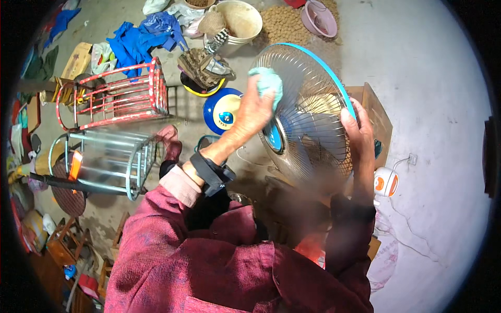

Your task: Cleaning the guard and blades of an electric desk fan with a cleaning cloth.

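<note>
My left hand (pixel 252 105), with a black band on its wrist, holds a bunched mint-green cloth (pixel 270 84) against the wire grille of an electric fan (pixel 313 113). The fan's guard is tilted in front of me, with a bright blue rim (pixel 325 64) and a blue centre badge (pixel 275 137). My right hand (pixel 359 121) grips the rim at the guard's right side, the thumb on the near face and the fingers around the edge. The fan's lower part is blurred and in shadow.
A red-and-white metal rack (pixel 113 98) and a pale green one (pixel 105 160) lie left. A blue-and-cream round object (pixel 223 110), a white bucket (pixel 250 19) and a pink basin (pixel 319 19) stand beyond. A wooden box (pixel 377 117) is behind the fan, by the wall.
</note>
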`<state>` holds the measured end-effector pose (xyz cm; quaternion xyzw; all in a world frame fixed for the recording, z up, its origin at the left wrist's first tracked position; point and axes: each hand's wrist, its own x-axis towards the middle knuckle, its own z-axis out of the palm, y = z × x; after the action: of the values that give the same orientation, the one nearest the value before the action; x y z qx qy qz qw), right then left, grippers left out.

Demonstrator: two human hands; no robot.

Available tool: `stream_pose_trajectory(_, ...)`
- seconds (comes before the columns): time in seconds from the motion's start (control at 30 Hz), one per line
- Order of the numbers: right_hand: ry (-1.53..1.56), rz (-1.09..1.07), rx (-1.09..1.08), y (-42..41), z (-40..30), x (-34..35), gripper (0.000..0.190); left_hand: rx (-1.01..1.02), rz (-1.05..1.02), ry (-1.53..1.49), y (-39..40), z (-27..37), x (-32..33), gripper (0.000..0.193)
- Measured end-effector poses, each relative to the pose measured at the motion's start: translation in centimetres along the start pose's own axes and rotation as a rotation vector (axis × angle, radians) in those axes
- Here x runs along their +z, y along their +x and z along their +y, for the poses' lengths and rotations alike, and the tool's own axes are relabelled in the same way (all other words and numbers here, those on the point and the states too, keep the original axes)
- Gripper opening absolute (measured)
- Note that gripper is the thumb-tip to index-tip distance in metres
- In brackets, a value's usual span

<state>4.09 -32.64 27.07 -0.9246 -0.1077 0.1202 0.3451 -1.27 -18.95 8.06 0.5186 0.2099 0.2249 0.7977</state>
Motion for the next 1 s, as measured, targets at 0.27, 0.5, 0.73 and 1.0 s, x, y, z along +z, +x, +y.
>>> stream_pose_trajectory(0.27, 0.115, -0.039, -0.02, -0.7, -1.6, 0.1, 0.069, 0.343, -0.165, 0.479, -1.9, -1.2, -1.2, 0.031)
stream_pose_trajectory(0.5, -0.046, -0.057, -0.065, 0.0, -0.5, -0.4, 0.063, 0.154, -0.251, 0.474, -0.9, 2.0, -2.5, 0.028)
stream_pose_trajectory(0.73, -0.019, -0.038, -0.046, 0.0, -0.5, -0.1, 0.058, 0.304, -0.246, 0.588, 0.6, 2.7, -1.0, 0.027)
stream_pose_trajectory(1.0, -0.079, -0.019, -0.008, -0.6, -1.4, 0.0, 0.056, 0.111, -0.51, 0.733, -2.5, 0.2, -4.2, 0.023)
